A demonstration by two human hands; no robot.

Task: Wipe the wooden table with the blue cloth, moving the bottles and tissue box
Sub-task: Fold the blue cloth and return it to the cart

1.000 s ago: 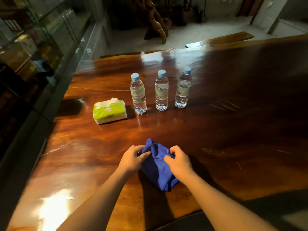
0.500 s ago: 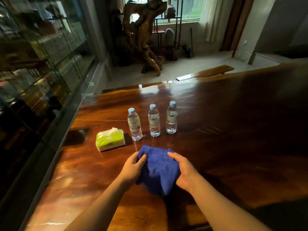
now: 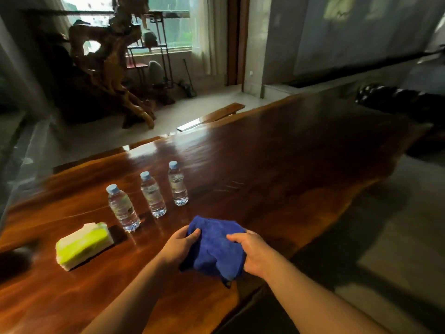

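A person's left hand (image 3: 179,247) and right hand (image 3: 252,253) close on opposite sides of a bunched blue cloth (image 3: 216,247), the left thumb pressed into its near-left folds and the right fingers curled over its right edge, both forearms bare and reaching in from the near side. The cloth is gathered into a rumpled mound, one corner hanging toward the near edge of the wooden table (image 3: 289,165); whether its underside touches the wood cannot be told. To the far left of the cloth three clear water bottles with pale blue caps stand upright in a slanting row, apart from one another: the left bottle (image 3: 122,208), the middle bottle (image 3: 153,195) and the right bottle (image 3: 177,183). Just left of the row, a green and white tissue box (image 3: 84,244) lies flat near the table's left end. The glossy slab runs broad and bare to the right and far side, its irregular near edge cutting diagonally close under the right wrist, with pale floor (image 3: 385,237) beyond it. A carved root sculpture (image 3: 106,68) stands on the floor past the table's far edge
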